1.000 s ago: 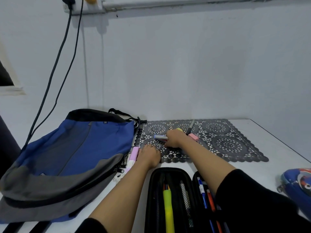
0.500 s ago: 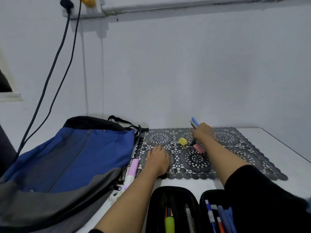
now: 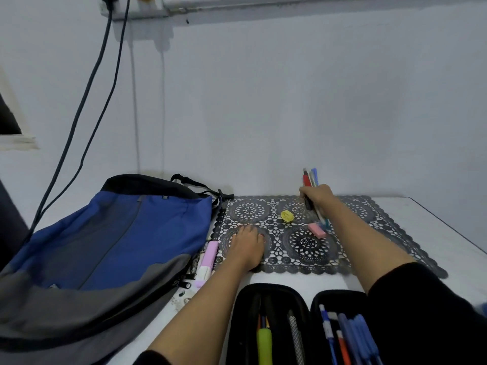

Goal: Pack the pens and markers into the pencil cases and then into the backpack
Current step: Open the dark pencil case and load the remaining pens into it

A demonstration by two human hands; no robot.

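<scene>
Pens (image 3: 310,180) first: where are they?

— A red one, a blue one and a pale one are bunched in the person's right hand (image 3: 316,198). Its fingers curl tight round the barrels. The tops poke up above the fist, and the lower ends slant down toward the black lace placemat (image 3: 305,246) at the far side of the white counter (image 3: 421,227).

— And the other hand?

— The left hand (image 3: 247,243) lies palm down on the placemat's near left part, fingers straight, holding nothing. The two hands are well apart.

— What lies loose?

— A pink highlighter (image 3: 208,256) lies at the mat's left edge, just beside the left hand, between it and the backpack (image 3: 118,233). A pink eraser (image 3: 317,230) lies on the mat just beside the held pens' lower ends. A small yellow round piece (image 3: 287,216) sits near it; what it is cannot be told.

— The case?

— A black pencil case (image 3: 266,289) lies open flat at the counter's near edge, between the forearms. Its left half holds a yellow-green marker (image 3: 264,343) and a silver-grey pen (image 3: 296,335). Its right half holds several blue pens (image 3: 355,335) and an orange one, and is partly hidden by a black sleeve (image 3: 421,317).

— The backpack?

— It is blue and grey and lies flat on the counter's left side, its straps reaching the mat's far left corner. Whether it is zipped cannot be told.
</scene>
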